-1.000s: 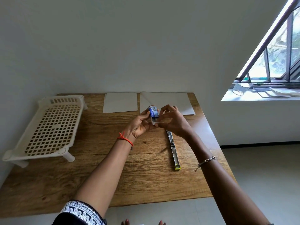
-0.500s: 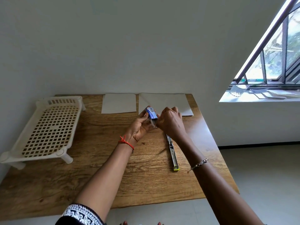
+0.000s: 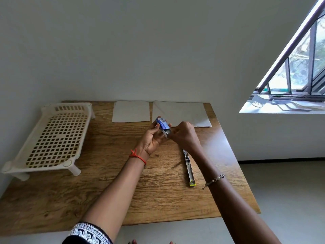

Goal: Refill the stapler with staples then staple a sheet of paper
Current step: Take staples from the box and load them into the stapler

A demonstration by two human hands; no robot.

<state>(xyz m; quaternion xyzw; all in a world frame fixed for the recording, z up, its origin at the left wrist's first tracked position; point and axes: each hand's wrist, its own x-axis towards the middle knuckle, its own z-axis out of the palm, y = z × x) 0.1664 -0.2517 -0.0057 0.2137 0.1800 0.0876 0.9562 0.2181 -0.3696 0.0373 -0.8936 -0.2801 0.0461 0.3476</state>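
While both arms are reaching out over the wooden table (image 3: 52,199), a white plastic rack (image 3: 51,136) with a grid top is standing on short legs at the far left, close to the wall; right of it, at the back edge of the table, a small sheet of paper (image 3: 131,111) is lying flat, and just beside that a larger sheet (image 3: 182,111) is lying with a fold line running across it; the left hand (image 3: 153,140), with a red thread (image 3: 138,156) tied at the wrist and a patterned black-and-white sleeve (image 3: 88,233) showing at the bottom edge, is gripping a small blue box of staples (image 3: 163,124) between thumb and fingers, holding it tilted above the table in front of the larger sheet; the box's lower end is standing open with something silvery showing there; the right hand (image 3: 184,134), wearing a beaded bracelet (image 3: 214,179) on the wrist, is meeting that open end with its fingers curled in together, though what they are pinching is too small to tell; below the right wrist the stapler (image 3: 189,169) is lying on the table opened out long and flat, its metal channel facing up and its yellow-green tip pointing toward the near edge, partly hidden by the forearm at its far end; at the far right a barred window (image 3: 299,67) is letting in daylight above a white sill (image 3: 281,107).
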